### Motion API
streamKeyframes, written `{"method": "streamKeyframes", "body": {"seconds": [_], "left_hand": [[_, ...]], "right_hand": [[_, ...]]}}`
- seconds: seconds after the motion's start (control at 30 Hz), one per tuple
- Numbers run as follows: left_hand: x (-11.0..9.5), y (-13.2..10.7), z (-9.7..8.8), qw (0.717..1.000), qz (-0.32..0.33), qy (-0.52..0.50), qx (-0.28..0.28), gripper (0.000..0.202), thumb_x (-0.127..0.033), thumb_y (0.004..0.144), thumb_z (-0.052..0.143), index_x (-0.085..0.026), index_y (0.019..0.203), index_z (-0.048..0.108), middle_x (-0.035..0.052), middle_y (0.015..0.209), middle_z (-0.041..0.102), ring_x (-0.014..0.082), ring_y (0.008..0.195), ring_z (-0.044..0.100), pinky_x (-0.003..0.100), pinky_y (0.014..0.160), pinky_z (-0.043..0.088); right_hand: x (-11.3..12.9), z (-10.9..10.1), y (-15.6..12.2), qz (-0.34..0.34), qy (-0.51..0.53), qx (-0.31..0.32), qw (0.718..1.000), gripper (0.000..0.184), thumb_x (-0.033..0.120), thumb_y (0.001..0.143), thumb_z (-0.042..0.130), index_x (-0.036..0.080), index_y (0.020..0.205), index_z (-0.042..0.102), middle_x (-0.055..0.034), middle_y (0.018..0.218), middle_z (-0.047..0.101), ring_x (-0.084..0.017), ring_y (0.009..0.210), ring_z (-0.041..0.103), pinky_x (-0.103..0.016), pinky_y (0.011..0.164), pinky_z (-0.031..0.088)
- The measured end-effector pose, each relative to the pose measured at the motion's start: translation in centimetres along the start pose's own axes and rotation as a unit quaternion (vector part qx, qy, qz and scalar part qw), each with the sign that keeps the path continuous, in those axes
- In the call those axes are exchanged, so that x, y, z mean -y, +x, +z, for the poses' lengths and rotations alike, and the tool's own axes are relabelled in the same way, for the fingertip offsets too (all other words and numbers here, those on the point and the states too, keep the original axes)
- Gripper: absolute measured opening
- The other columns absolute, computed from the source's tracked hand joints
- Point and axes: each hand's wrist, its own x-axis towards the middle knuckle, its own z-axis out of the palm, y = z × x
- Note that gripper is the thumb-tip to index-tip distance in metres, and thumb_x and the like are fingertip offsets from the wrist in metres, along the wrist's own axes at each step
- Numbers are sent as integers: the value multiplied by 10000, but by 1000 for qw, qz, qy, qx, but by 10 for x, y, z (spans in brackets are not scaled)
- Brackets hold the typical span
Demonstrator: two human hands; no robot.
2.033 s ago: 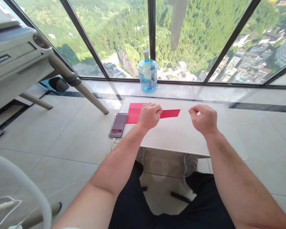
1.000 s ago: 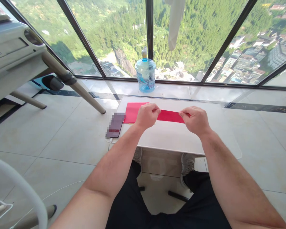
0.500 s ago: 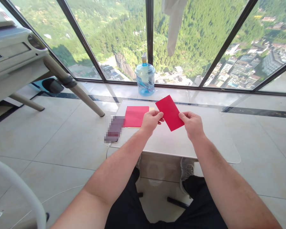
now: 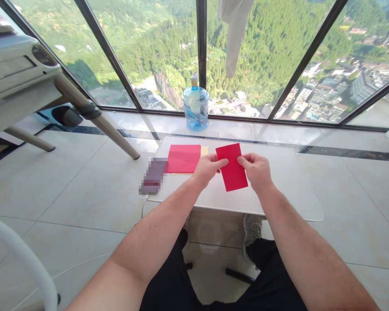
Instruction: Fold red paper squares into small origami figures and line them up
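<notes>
Thumb and fingers of the left grip (image 4: 208, 168) pinch the left edge of a red sheet (image 4: 233, 172); the right grip (image 4: 257, 171) is clenched on its right edge the same way. The sheet is held over the middle of the surface (image 4: 288, 190). A pink sheet (image 4: 183, 158) lies toward the far-left corner. A blurred dark object (image 4: 153, 181), perhaps a phone, overhangs the left edge.
</notes>
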Motion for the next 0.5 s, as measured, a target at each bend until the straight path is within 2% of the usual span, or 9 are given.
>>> {"method": "streamKeyframes", "body": {"seconds": [0.13, 0.2, 0.37, 0.5], "left_hand": [[1, -1, 2, 1000, -11, 19, 10, 207, -281, 673, 767, -153, 835, 755, 44, 787, 737, 129, 640, 599, 263, 592, 439], [0, -2, 2, 999, -12, 39, 16, 219, -278, 691, 757, -149, 868, 750, 52, 809, 742, 141, 672, 626, 267, 617, 469], [-7, 1, -5, 983, 91, 146, -61, 404, -343, 676, 801, -176, 1035, 722, 67, 930, 741, 168, 801, 653, 269, 682, 501], [-10, 4, -10, 980, 85, 179, -19, 180, -337, 731, 721, -165, 781, 712, 28, 718, 688, 148, 673, 605, 256, 602, 458]], "right_hand": [[1, 1, -1, -5, 17, -12, 1000, 289, 481, 690, 779, 214, 769, 702, -41, 721, 746, -233, 632, 697, -336, 546, 557], [2, -1, -1, -6, 6, -14, 1000, 287, 489, 698, 770, 217, 745, 691, -40, 704, 740, -232, 612, 690, -331, 521, 544], [4, 0, -4, -15, -92, 24, 995, 277, 485, 734, 733, 210, 724, 699, -45, 689, 736, -227, 576, 675, -303, 466, 490], [4, 4, -7, -26, -121, 72, 990, 260, 461, 748, 709, 201, 746, 714, -48, 708, 743, -217, 599, 673, -291, 489, 482]]}}
